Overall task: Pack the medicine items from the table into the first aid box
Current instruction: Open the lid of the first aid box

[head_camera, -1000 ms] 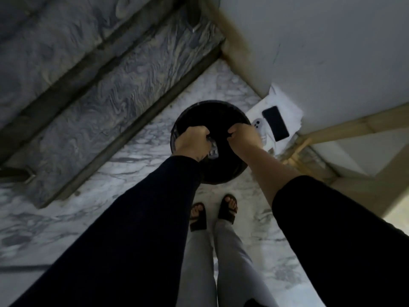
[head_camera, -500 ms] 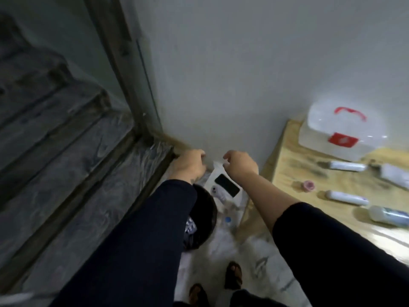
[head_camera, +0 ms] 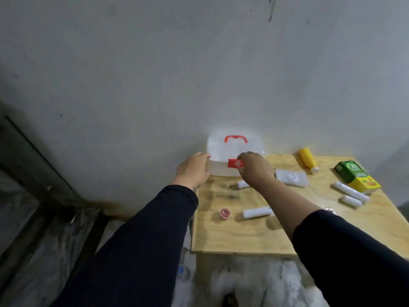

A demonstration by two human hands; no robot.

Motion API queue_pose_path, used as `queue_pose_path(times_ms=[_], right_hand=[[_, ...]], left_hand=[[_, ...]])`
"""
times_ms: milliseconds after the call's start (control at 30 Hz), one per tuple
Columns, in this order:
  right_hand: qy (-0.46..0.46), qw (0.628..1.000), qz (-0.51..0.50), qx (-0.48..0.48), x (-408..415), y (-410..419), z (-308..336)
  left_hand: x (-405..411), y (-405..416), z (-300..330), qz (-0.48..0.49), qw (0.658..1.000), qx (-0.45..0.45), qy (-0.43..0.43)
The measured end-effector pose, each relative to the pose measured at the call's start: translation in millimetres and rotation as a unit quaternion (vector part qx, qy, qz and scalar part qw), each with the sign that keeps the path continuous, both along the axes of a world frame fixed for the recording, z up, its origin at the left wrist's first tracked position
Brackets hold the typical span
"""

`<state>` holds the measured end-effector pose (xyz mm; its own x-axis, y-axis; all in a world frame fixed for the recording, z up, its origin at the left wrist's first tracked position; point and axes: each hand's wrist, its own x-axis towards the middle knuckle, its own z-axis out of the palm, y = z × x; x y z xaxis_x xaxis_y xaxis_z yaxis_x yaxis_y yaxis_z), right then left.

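Dim, soft-focus scene, blown-out glare on the white first aid box (head_camera: 234, 155), wide-angle bending at edges

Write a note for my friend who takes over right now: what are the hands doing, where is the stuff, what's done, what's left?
Left hand: open, at the box's left side; touching or not, cannot tell.
Right hand: empty, fingers at the red latch.
Box: lid shut, at the back of the table, by the wall.
On the table, unpacked: white rolls, pink cup, white pouch, yellow bottle, green carton, yellow carton.
Done: nothing packed.
Left: open the box, put everything in, close it.
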<state>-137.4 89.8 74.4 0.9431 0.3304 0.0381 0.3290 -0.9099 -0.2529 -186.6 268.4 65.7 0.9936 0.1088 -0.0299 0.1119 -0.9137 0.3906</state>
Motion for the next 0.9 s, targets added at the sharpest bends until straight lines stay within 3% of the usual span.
queue_pose_path(times_ms=[167,367,567,900], right_hand=[[-0.051,0.996,0.059,-0.053,45,-20,-23],[-0.087,0.978,0.124,-0.143,71,-23,-62],[-0.141,0.972,0.093,-0.163,80,-16,-84],[-0.155,0.968,0.1,-0.171,66,-18,-79]], left_hand=[[56,-27,-18,-0.068,0.996,0.046,-0.038],[90,-35,-53,-0.084,0.988,0.107,-0.066],[93,-32,-75,-0.083,0.979,0.144,-0.117],[96,-25,-65,-0.123,0.977,0.13,-0.111]])
